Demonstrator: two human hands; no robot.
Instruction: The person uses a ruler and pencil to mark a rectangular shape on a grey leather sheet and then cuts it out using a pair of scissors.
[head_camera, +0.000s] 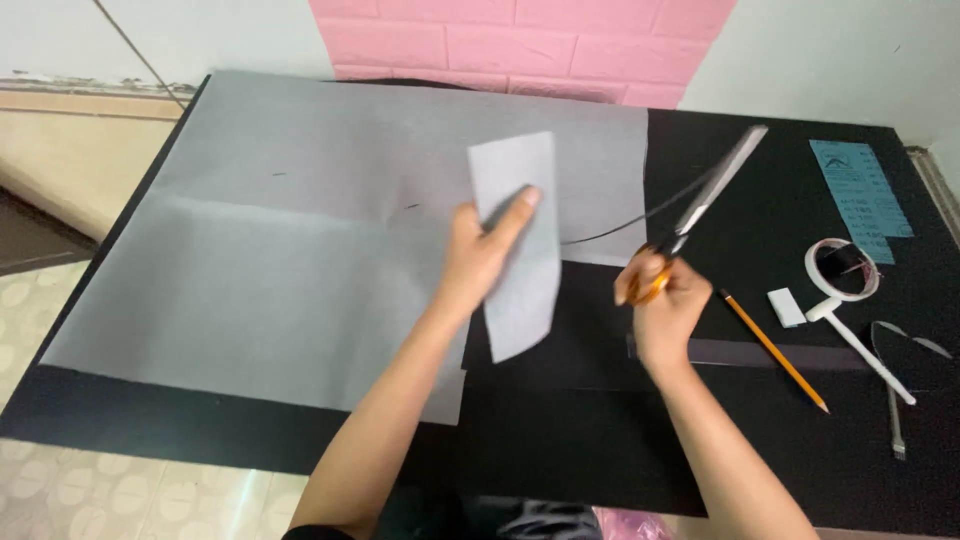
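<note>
Gripping a cut grey paper piece in our left hand, we are clutching orange-handled scissors in our right hand, fingers hiding the handles, above the black worktop.

The bench wears a matt black covering, soft-looking like felt or card. Over it lies a large grey sheet, thin and matt like tissue or interfacing, creased across the middle. The cut piece in the left hand is the same dull grey stuff, slightly limp. The scissors in the right hand have smooth, faintly shiny metal blades and glossy orange plastic handles. The pencil is painted wood, yellow-orange and smooth. The eraser looks matt white rubber. The tape roll seems glossy white plastic. The blue card is flat matt paper. The wall behind shows pink bricks with a lightly textured finish.
</note>
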